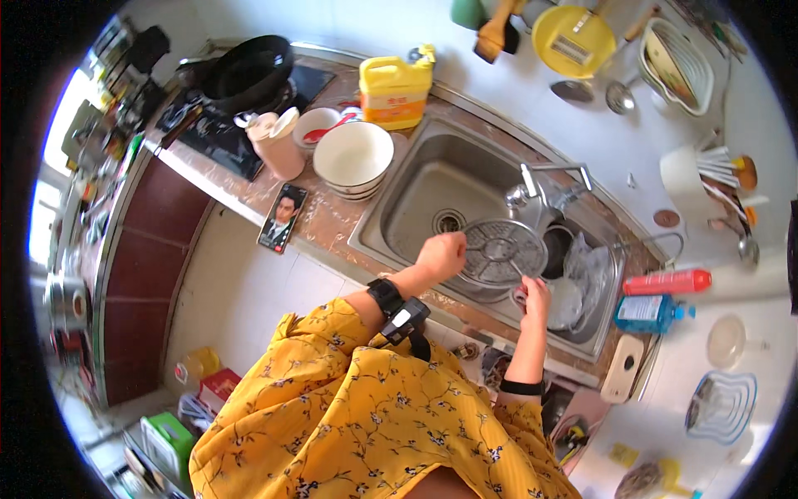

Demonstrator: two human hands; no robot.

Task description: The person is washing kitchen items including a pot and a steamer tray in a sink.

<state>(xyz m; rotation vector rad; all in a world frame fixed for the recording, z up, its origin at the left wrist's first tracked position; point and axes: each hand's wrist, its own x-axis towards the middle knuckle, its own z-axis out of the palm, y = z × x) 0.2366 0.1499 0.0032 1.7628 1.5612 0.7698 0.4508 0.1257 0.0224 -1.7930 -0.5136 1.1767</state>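
Note:
A round perforated metal steamer rack [504,252] is held over the divider of the stainless steel double sink [430,181]. My left hand [441,256] is closed on its left rim. At the lower right of the rack, my right hand [534,302] grips a thin, light-coloured tool whose tip touches the rack; what it is cannot be told. Behind the rack rises the chrome faucet [539,193]. In the right basin lie a dark pot [557,249], a clear plastic bag [586,268] and a whitish round item [564,304].
Left of the sink stand stacked white bowls [353,159], a yellow jug [396,93], a pink tumbler [277,146] and a phone [282,218] at the counter edge. A black wok [249,72] sits farther back. Red [667,282] and blue [645,313] bottles stand at right.

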